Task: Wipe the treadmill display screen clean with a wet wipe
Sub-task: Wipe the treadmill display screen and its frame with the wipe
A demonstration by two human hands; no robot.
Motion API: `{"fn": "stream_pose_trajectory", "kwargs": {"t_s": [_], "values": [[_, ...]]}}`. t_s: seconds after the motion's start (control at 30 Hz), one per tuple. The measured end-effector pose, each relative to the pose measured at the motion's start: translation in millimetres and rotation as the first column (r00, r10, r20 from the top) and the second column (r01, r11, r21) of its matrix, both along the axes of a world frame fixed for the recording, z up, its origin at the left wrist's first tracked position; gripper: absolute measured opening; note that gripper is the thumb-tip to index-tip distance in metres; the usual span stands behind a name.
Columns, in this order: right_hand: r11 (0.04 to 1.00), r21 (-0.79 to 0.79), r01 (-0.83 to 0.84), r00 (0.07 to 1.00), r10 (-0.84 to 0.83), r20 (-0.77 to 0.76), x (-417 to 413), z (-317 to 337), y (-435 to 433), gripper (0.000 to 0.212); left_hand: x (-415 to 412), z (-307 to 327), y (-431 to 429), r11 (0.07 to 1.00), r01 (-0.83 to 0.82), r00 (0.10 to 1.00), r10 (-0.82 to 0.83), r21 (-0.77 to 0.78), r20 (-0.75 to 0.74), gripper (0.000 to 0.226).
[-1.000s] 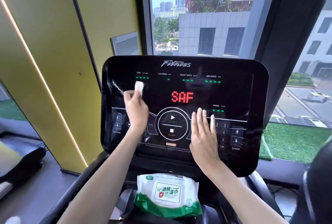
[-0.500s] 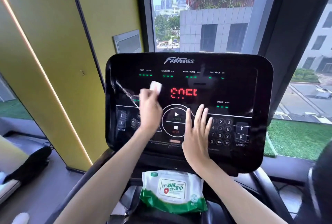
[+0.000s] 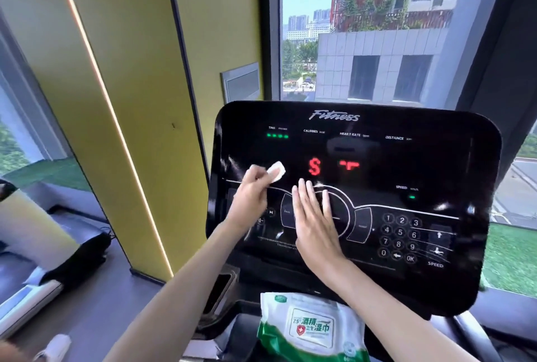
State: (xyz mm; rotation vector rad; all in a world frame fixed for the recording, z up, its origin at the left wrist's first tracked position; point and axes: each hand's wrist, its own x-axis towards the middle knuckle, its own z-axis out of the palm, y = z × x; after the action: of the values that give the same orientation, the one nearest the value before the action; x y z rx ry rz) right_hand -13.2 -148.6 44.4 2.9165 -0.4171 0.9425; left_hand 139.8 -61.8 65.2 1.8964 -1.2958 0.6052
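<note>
Left hand (image 3: 250, 196): gripping folded white wet wipe (image 3: 276, 171) against glossy black treadmill display screen (image 3: 377, 175)
Right hand (image 3: 315, 225): lying flat, fingers spread
Green-white wipes pack (image 3: 312, 329): sitting closed below

Left hand (image 3: 249, 198): closed around a folded white wet wipe (image 3: 276, 171), pressed on the left part of the display screen (image 3: 377, 175).
Right hand (image 3: 315, 222): lies flat with straight fingers on the round control area in the middle of the panel.
Screen: black and glossy, with red characters and small green lights.
Keypad (image 3: 400, 235): numbers at the right, uncovered.
Wipes pack (image 3: 312, 329): green and white, below the console.
Behind: yellow wall (image 3: 122, 71), window (image 3: 377, 27) with buildings.
</note>
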Motion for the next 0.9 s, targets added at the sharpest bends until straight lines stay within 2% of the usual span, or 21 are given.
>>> {"fn": "stream_pose_trajectory", "kwargs": {"t_s": [0.07, 0.1, 0.13, 0.17, 0.27, 0.3, 0.33, 0.4, 0.43, 0.47, 0.53, 0.6, 0.63, 0.67, 0.77, 0.83, 0.9], "values": [[1.0, -0.02, 0.012, 1.0, -0.012, -0.011, 3, -1, 0, 0.08, 17, 4, 12, 0.974, -0.167, 0.971, 0.136, -0.15, -0.197, 0.049], [0.999, -0.023, 0.025, 1.0, -0.025, -0.01, 5, -2, -1, 0.081, 21, 6, 16, 0.938, -0.287, 0.921, 0.214, -0.196, -0.325, 0.046], [0.999, -0.026, 0.039, 0.999, -0.039, -0.009, 7, -3, -2, 0.081, 20, 6, 15, 0.915, -0.35, 0.888, 0.256, -0.202, -0.383, 0.046], [0.998, -0.033, 0.05, 0.999, -0.05, -0.012, 9, -4, -2, 0.081, 16, 5, 12, 0.92, -0.343, 0.898, 0.261, -0.189, -0.354, 0.046], [0.996, -0.058, 0.069, 0.997, -0.071, -0.03, 11, -5, -3, 0.076, 8, -4, 9, 0.989, -0.11, 0.993, 0.104, -0.095, -0.062, 0.047], [0.995, -0.067, 0.074, 0.997, -0.076, -0.029, 10, -4, -3, 0.074, 15, -2, 11, 0.992, -0.077, 0.996, 0.072, -0.097, -0.053, 0.046], [0.994, -0.077, 0.078, 0.996, -0.08, -0.026, 10, -3, -4, 0.072, 24, 1, 14, 0.986, -0.104, 0.989, 0.088, -0.132, -0.117, 0.043], [0.991, -0.099, 0.086, 0.996, -0.088, -0.023, 10, -2, -4, 0.071, 36, 6, 18, 0.924, -0.284, 0.917, 0.184, -0.255, -0.354, 0.033], [0.99, -0.108, 0.087, 0.996, -0.09, -0.025, 10, -2, -4, 0.071, 36, 7, 17, 0.892, -0.356, 0.879, 0.217, -0.28, -0.425, 0.031], [0.989, -0.116, 0.087, 0.995, -0.091, -0.027, 10, -3, -4, 0.071, 29, 5, 14, 0.886, -0.374, 0.874, 0.237, -0.275, -0.424, 0.033], [0.988, -0.124, 0.094, 0.995, -0.098, -0.03, 10, -4, -5, 0.07, 11, -6, 10, 0.939, -0.272, 0.939, 0.21, -0.212, -0.274, 0.042], [0.986, -0.13, 0.103, 0.994, -0.108, -0.031, 11, -4, -6, 0.069, 3, -19, 13, 0.983, -0.127, 0.989, 0.115, -0.131, -0.092, 0.05], [0.986, -0.133, 0.103, 0.994, -0.107, -0.028, 11, -3, -6, 0.069, 7, -20, 15, 0.989, -0.1, 0.993, 0.093, -0.11, -0.065, 0.05], [0.986, -0.135, 0.098, 0.994, -0.102, -0.024, 11, -3, -7, 0.069, 13, -18, 16, 0.986, -0.115, 0.991, 0.104, -0.12, -0.088, 0.049], [0.99, -0.121, 0.071, 0.997, -0.072, 0.002, 9, -1, -6, 0.072, 22, 9, 9, 0.942, -0.249, 0.942, 0.182, -0.224, -0.281, 0.046], [0.997, -0.054, 0.047, 0.997, -0.043, 0.07, 7, 3, -8, 0.074, 24, 30, -4, 0.918, -0.314, 0.906, 0.214, -0.243, -0.365, 0.044], [1.0, 0.002, 0.026, 0.986, -0.026, 0.162, 5, 14, -13, 0.067, 26, 50, -20, 0.888, -0.385, 0.857, 0.244, -0.25, -0.455, 0.041]]}}
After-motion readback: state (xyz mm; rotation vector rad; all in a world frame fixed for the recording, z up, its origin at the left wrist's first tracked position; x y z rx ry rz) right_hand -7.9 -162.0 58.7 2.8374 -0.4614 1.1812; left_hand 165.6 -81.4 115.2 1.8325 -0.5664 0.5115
